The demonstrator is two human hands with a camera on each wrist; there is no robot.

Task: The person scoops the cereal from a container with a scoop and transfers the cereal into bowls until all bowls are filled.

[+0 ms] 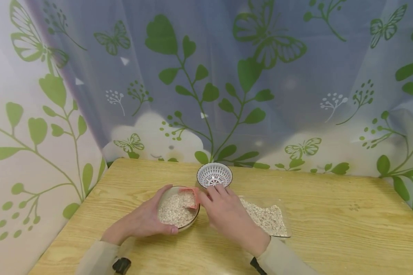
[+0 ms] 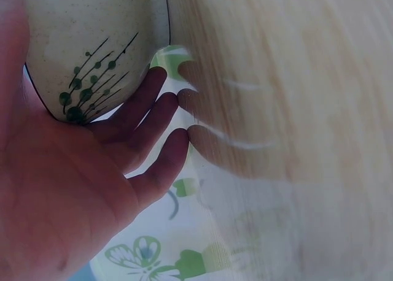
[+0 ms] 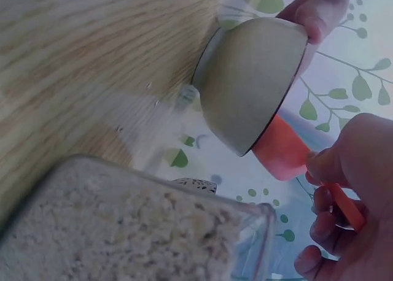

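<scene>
My left hand [image 1: 148,220] holds a cream bowl [image 1: 166,194] of oat flakes, thumb at the near rim and fingers along its far side. In the left wrist view, a green sprig pattern decorates the bowl's outside [image 2: 98,29]. The bowl is tilted toward the right. My right hand [image 1: 227,214] pinches the handle of a red-orange scoop [image 1: 195,194], whose head dips inside the bowl's right rim among the flakes. The right wrist view shows the scoop [image 3: 284,151] between thumb and fingers, partly hidden by the bowl wall.
Right of my right hand lies a clear plastic container [image 1: 287,225] of oat flakes, partly covered by my forearm. A small black-and-white patterned bowl [image 1: 206,172] stands just beyond the right hand, near the back edge of the wooden table [image 1: 344,214]. A printed curtain [image 1: 289,95] hangs behind.
</scene>
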